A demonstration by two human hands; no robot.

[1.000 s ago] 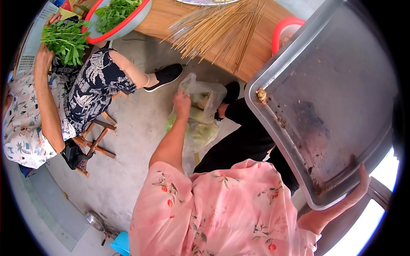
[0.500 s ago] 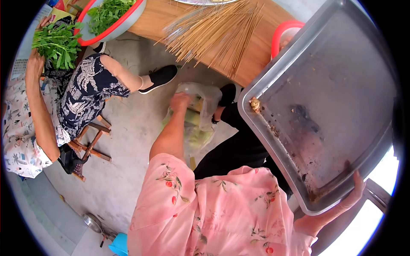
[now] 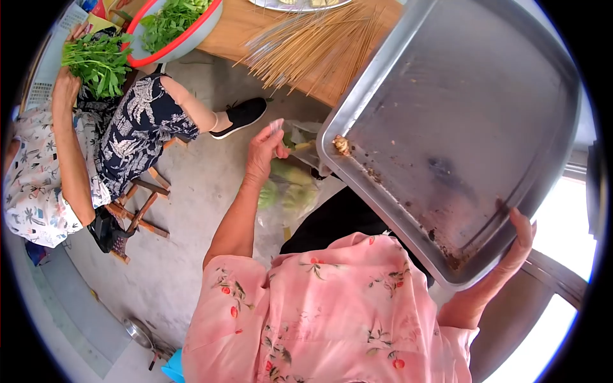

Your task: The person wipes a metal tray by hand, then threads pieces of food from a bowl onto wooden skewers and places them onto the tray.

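My left hand [image 3: 265,153] has its fingers closed at the rim of a clear plastic bag [image 3: 305,137] on the floor, seemingly pinching it; the fingertips are a little blurred. Pale green vegetables [image 3: 290,191] show through the bag, their kind unclear. On the other side, my right hand [image 3: 520,239] grips the lower right edge of a large metal tray [image 3: 472,96], which is tilted up beside me. A small knobby, yellowish lump [image 3: 342,145] lies in the tray's left corner, with dark crumbs of dirt [image 3: 447,252] along the lower edge.
A wooden table [image 3: 230,35] carries a spread of thin skewers [image 3: 313,48], a metal plate [image 3: 300,5] and a red-rimmed basin [image 3: 214,29] of greens. At left, a seated person holds leafy greens [image 3: 99,64]. A wooden stool [image 3: 143,210] stands beneath that person.
My left hand has risen from inside the bag's mouth to its rim. The tray in my right hand has shifted left and slightly up, now covering the red-rimmed container behind it.
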